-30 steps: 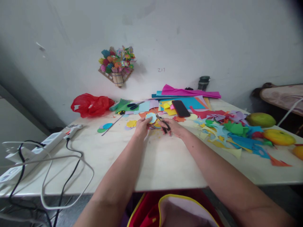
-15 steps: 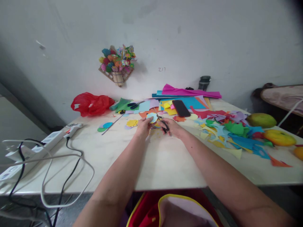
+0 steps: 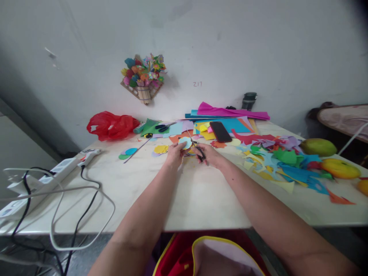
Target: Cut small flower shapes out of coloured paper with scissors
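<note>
Over a table [image 3: 207, 207], left hand [image 3: 175, 153] pinching pale-blue paper disc [image 3: 185, 142], right hand [image 3: 211, 154] gripping scissors [image 3: 199, 150]

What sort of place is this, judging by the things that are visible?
Probably a craft corner, perhaps in a home: paper scraps lie on the table, the right hand holds scissors, and handmade-looking flowers hang on the wall.

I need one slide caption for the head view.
Left hand holds a pale blue paper disc; right hand holds scissors.
</note>
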`<state>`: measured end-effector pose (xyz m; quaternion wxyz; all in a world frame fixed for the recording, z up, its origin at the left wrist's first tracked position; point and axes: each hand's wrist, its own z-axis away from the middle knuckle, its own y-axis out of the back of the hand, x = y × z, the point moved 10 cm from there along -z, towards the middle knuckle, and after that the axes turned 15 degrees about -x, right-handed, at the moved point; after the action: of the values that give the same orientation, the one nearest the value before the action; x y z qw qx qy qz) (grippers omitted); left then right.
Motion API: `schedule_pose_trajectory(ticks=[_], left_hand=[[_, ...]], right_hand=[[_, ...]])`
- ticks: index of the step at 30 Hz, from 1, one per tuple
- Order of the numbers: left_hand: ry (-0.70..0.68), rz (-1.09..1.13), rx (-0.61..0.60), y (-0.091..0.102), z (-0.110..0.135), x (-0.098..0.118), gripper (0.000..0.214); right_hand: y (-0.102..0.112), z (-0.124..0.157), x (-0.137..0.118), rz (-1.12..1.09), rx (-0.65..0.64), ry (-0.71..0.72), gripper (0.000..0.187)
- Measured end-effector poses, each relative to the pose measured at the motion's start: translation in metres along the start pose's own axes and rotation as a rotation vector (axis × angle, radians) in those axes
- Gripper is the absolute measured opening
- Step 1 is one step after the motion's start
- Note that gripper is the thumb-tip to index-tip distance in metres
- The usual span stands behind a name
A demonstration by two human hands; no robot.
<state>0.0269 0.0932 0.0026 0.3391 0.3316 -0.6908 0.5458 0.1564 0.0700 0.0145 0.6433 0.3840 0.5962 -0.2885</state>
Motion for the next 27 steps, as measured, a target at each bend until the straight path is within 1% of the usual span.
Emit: schedule_pose_trajectory(ticks=[8, 14, 20, 27], left_hand=[[-0.006, 0.01, 0.01, 0.0014, 0.0002, -0.0003, 0.011], [-0.003, 0.008, 0.014, 0.0009, 0.0004, 0.0, 0.015], [-0.002, 0.009, 0.011, 0.0, 0.0009, 0.0004, 0.008], [-0.01, 0.011, 0.014, -0.0006, 0.0017, 0.0014, 0.008]], right_hand=[[0.0012, 0.0002, 0.0001, 0.05, 0.005, -0.017, 0.027], [0.0008, 0.0005, -0.0007, 0.043, 0.014, -0.016, 0.025], [0.0002, 0.0011, -0.0003, 0.003, 0.018, -0.023, 0.02], [0.0018, -0.0009, 0.0019, -0.018, 0.033, -0.018, 0.018]])
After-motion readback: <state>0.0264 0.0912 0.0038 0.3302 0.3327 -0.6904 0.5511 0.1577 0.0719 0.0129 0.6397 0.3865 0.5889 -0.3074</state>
